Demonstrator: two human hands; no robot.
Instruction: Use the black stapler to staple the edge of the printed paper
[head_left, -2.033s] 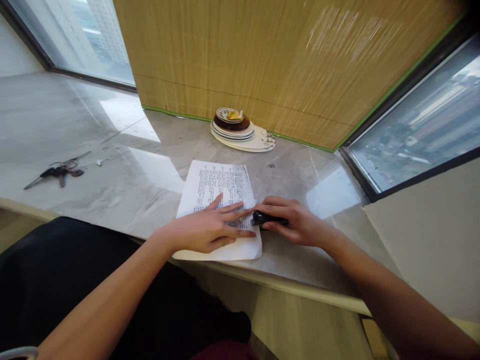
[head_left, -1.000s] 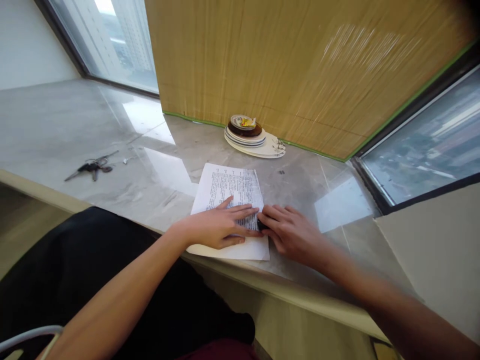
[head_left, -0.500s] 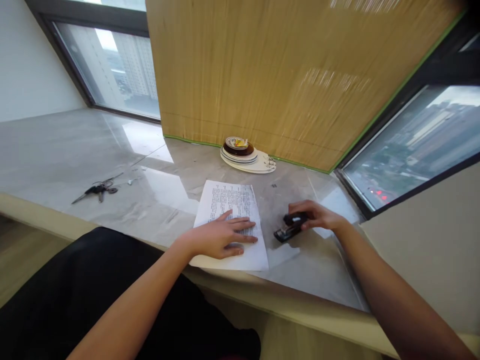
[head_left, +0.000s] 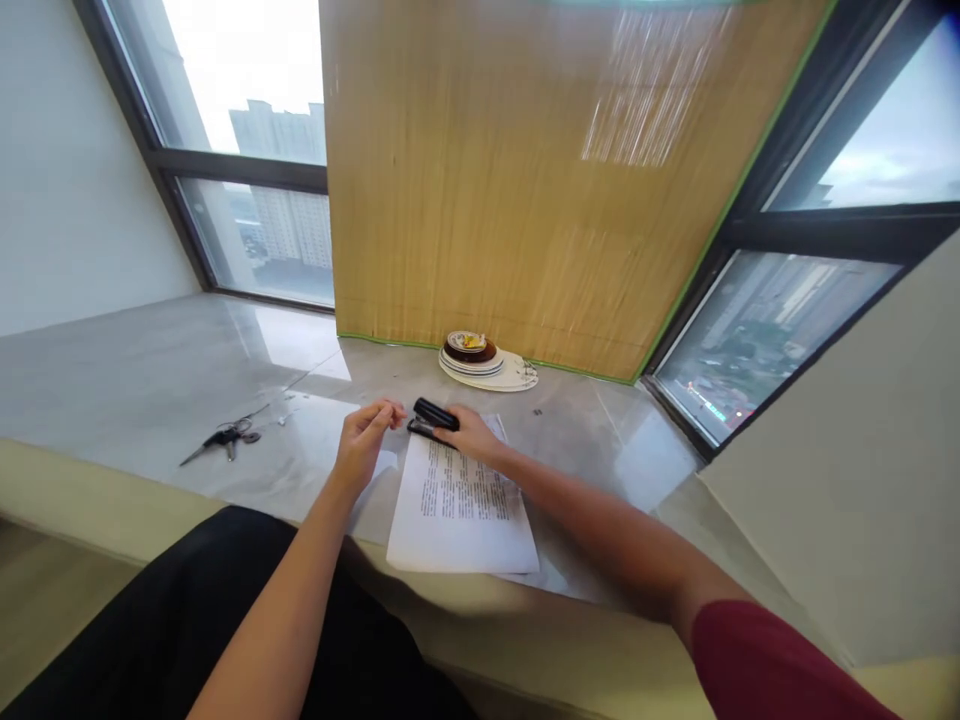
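Note:
A printed sheet of paper (head_left: 465, 505) lies on the grey marble sill (head_left: 150, 380) near its front edge. My right hand (head_left: 469, 437) is closed on a black stapler (head_left: 431, 418), which sits at the paper's top left corner. My left hand (head_left: 361, 440) hovers just left of that corner, thumb and fingers curled together in a pinch beside the stapler; what they hold, if anything, is too small to make out.
A stack of plates (head_left: 487, 365) stands at the back against a bamboo blind (head_left: 525, 170). A bunch of keys (head_left: 225, 438) lies at the left of the sill. Windows flank the blind, and a pale wall panel (head_left: 847, 470) rises at the right.
My right hand carried the stapler from the paper's right side up to its top left corner. My left hand lifted off the paper and moved to that corner. The camera tilted upward.

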